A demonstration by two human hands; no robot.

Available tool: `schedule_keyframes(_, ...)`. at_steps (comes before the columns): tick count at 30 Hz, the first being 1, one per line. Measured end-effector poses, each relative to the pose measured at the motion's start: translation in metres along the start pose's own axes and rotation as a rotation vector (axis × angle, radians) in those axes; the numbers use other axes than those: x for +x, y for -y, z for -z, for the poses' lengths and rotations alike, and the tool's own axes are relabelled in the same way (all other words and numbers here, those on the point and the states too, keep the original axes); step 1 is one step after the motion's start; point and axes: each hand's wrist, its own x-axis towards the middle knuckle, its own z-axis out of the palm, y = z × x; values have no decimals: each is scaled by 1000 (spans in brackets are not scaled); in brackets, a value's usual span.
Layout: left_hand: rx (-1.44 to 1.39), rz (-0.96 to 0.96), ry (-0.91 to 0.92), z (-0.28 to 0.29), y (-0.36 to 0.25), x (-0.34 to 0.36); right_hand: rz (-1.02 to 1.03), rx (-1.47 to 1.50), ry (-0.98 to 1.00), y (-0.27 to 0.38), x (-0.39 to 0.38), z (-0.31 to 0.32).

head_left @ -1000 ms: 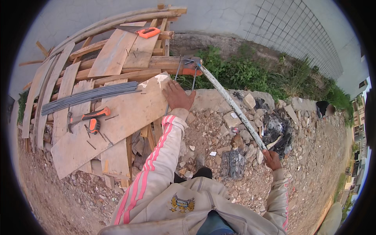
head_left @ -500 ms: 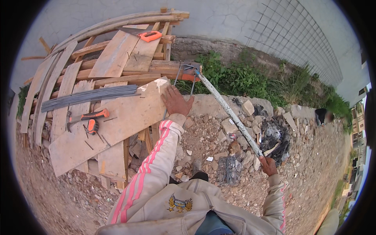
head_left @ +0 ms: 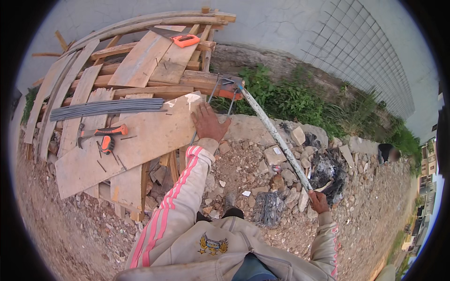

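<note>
My left hand lies with its fingers spread on the right end of a tan plywood board. A thin bent steel rod runs up beside and partly under this hand; whether the palm presses on it I cannot tell. In my right hand is the near end of a long, white-spattered metal pipe. Its far end meets the rod at an orange and grey metal fitting on the end of a thick wooden beam.
On the plywood lie a hammer, a tape measure, several nails and a bundle of steel rods. A handsaw rests farther back. Rubble, a wire bundle and a charred heap cover the ground; wire mesh leans on the wall.
The view has turned slightly. My left hand stays on the board and my right hand keeps its hold on the pipe, with little visible movement.
</note>
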Motion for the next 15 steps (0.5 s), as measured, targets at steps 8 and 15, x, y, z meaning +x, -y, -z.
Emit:
schedule_keyframes(8, -51, -14, -15, 0, 1, -2, 16, -13, 29, -3, -14, -10)
schedule_keyframes(15, -29, -12, 10, 4, 2, 0, -53, 101, 68, 13, -59, -58)
